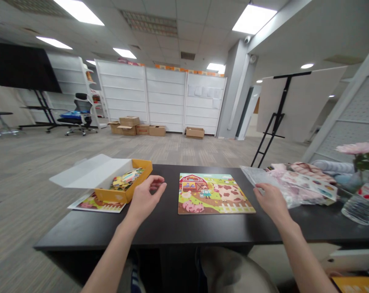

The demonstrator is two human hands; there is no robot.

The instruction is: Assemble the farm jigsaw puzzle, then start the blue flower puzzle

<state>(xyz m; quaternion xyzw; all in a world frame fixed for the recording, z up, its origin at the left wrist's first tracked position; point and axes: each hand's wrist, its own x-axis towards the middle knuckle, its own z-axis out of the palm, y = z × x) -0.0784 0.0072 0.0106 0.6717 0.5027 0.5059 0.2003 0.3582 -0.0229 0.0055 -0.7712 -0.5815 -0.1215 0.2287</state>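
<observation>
A finished farm jigsaw puzzle [215, 194] with a red barn, a cow and pigs lies in the middle of the dark table [178, 232]. My left hand [146, 198] hovers between it and a yellow box [128, 184] of loose puzzle pieces; its fingers are curled loosely and nothing shows in them. My right hand [271, 200] rests at the puzzle's right edge, fingers bent down, touching a clear plastic bag [264, 177] of printed sheets. A picture sheet [95, 203] lies under the yellow box, whose white lid is flipped open to the left.
A glass vase [360, 203] with pink flowers stands at the table's right end, beside folded cloths. Beyond the table there is open carpet, cardboard boxes by a white wall, an office chair at the left and a black easel at the right.
</observation>
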